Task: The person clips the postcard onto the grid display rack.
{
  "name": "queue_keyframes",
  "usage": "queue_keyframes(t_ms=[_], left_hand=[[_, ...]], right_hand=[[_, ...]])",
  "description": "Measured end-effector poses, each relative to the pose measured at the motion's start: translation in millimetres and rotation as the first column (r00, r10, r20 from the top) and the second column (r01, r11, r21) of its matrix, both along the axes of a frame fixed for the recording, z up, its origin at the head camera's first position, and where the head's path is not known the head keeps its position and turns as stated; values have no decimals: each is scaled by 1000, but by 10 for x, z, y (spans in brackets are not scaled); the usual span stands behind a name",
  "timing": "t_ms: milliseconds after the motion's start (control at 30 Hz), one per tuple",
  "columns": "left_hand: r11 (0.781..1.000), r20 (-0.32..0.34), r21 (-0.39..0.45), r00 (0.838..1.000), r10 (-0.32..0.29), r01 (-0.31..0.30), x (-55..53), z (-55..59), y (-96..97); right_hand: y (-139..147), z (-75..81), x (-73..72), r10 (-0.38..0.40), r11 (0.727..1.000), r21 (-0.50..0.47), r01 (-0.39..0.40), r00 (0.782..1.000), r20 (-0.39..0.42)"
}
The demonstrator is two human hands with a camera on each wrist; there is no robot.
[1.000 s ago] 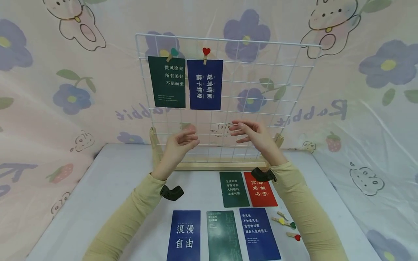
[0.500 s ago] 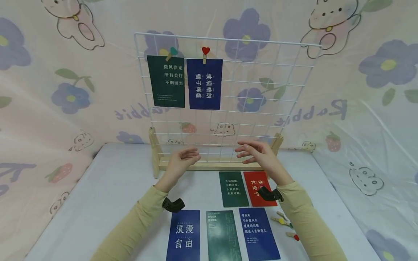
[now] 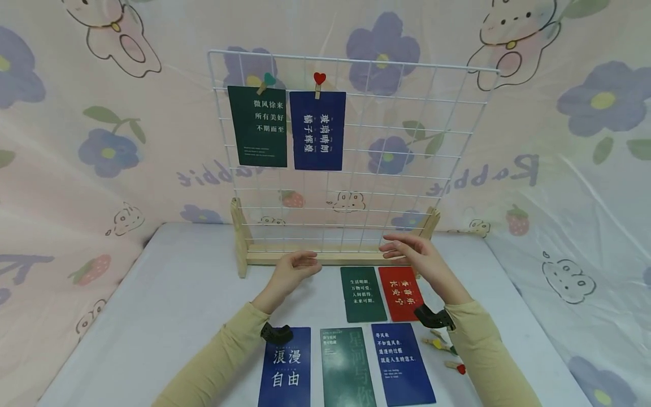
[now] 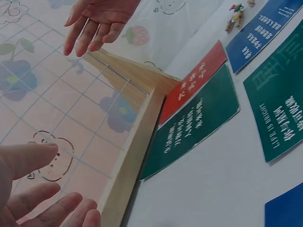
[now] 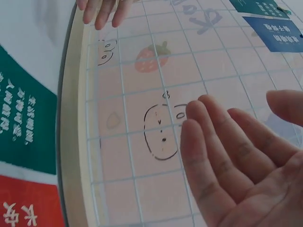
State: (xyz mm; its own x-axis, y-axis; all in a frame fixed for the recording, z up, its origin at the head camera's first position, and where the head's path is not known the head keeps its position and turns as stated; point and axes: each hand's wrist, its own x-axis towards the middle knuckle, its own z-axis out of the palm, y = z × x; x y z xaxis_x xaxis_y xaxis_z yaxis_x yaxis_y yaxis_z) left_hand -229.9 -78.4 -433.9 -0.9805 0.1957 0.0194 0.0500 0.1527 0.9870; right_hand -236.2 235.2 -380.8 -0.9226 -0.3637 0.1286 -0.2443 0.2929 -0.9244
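Note:
Both hands hang in the air before a white wire grid [image 3: 396, 130], holding nothing. My left hand [image 3: 291, 275] has loosely bent fingers, near the wooden base [image 3: 285, 258]. My right hand [image 3: 419, 257] is over the base's right part, close to a red card [image 3: 400, 291]; in the right wrist view its fingers [image 5: 246, 161] are relaxed, the thumb apart. A green card [image 3: 363, 295] lies beside the red one. High on the grid's left hang a dark green card [image 3: 258, 133], under a teal heart clothespin [image 3: 267, 82], and a blue card [image 3: 317, 135], under a red heart clothespin [image 3: 319, 83].
Nearer me on the white table [image 3: 173, 294] lie a blue card [image 3: 285, 373], a green card [image 3: 348, 373] and another blue card [image 3: 403, 367]. Small clothespins [image 3: 452, 366] lie to their right, partly behind the right forearm. Patterned cloth [image 3: 559, 186] surrounds the table.
Both hands have come down from in front of the grid's lower middle toward its base, shifting slightly right. The hung cards and the cards on the table stay where they were.

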Motion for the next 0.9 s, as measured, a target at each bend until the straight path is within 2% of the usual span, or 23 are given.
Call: queue_keyframes(t_ms=[133,300,600,667,800,833,900], left_hand=[[1000,19,8,1000,-13,13,-39,-185,33],[999,40,25,998,-40,39,-56,-323,55],[997,79,39,994,-74,72,-22,-419,116],[996,83,42,993,-83,80,27,-349,135],[995,95,55,991,-90,85,36,-339,182],[995,98,57,991,-91,86,32,-348,195],[995,109,60,990,-85,79,-20,-448,224]], right_hand=[[92,-67,48,-16,1000,15,15,1000,7],[231,-154,107,-32,998,62,30,999,31],[437,-302,250,-53,994,105,44,995,87],[470,-321,291,-66,992,116,54,993,102],[536,-356,354,-80,989,131,64,989,122],[556,-368,363,-78,989,132,62,989,126],[597,-392,384,-76,990,132,58,987,139]])
